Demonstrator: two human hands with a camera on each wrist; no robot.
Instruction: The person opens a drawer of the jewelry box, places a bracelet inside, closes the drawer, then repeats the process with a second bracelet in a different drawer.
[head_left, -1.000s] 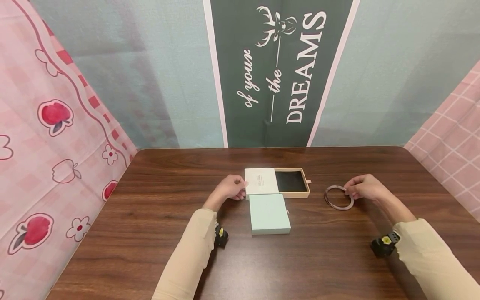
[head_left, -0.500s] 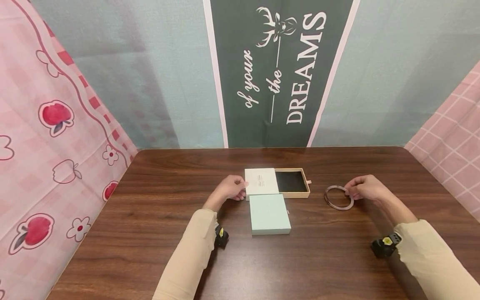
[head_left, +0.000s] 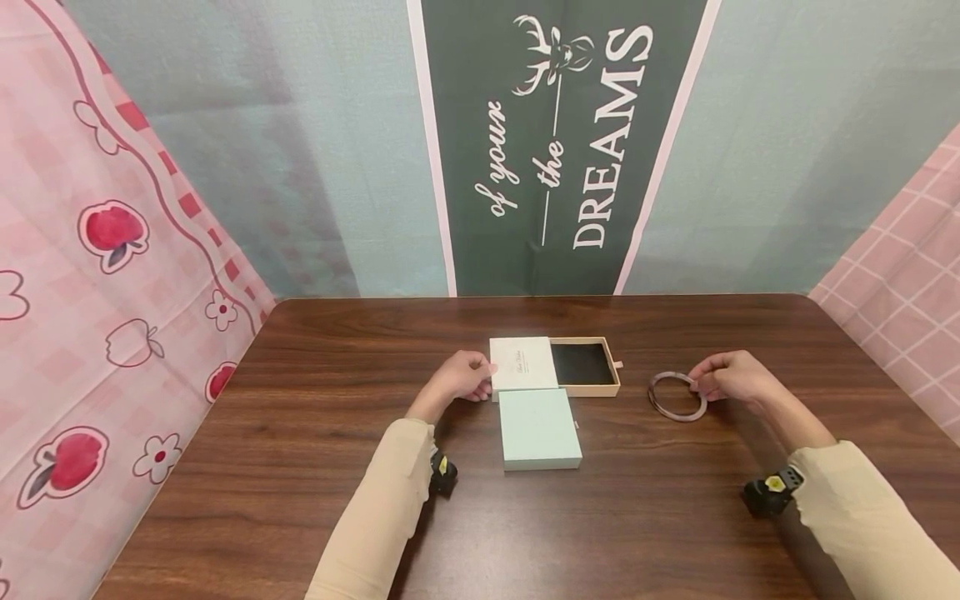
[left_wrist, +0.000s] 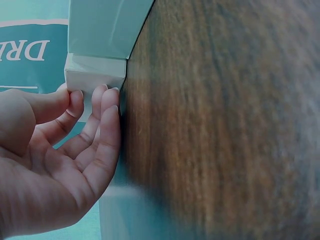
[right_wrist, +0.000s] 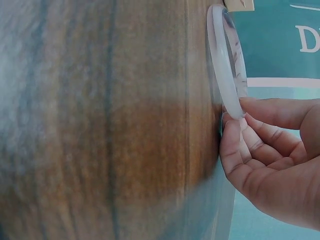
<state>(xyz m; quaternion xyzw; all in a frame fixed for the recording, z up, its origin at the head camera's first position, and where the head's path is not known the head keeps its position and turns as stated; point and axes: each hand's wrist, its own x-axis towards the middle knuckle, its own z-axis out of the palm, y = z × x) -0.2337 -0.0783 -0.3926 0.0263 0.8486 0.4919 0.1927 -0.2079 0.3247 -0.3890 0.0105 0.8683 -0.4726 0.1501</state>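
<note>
A white jewellery box (head_left: 519, 363) lies towards the back of the table, its black-lined drawer (head_left: 582, 365) slid out to the right. My left hand (head_left: 465, 375) holds the box's left end, the thumb at the top edge and bent fingers against the side; the left wrist view has the same box end (left_wrist: 95, 70) under the fingertips. On the right, thumb and fingers of my right hand (head_left: 731, 375) pinch the edge of a pale bangle (head_left: 660, 406) with darker patches. The bangle (right_wrist: 222, 65) sits low over the table; whether it touches the wood I cannot tell.
A mint-green box (head_left: 538, 427) lies directly in front of the white one, against it. A small ribbon tab (head_left: 618, 364) sticks out from the drawer's right end. Behind the brown wooden table (head_left: 375, 325) hangs a printed cloth (head_left: 360, 167).
</note>
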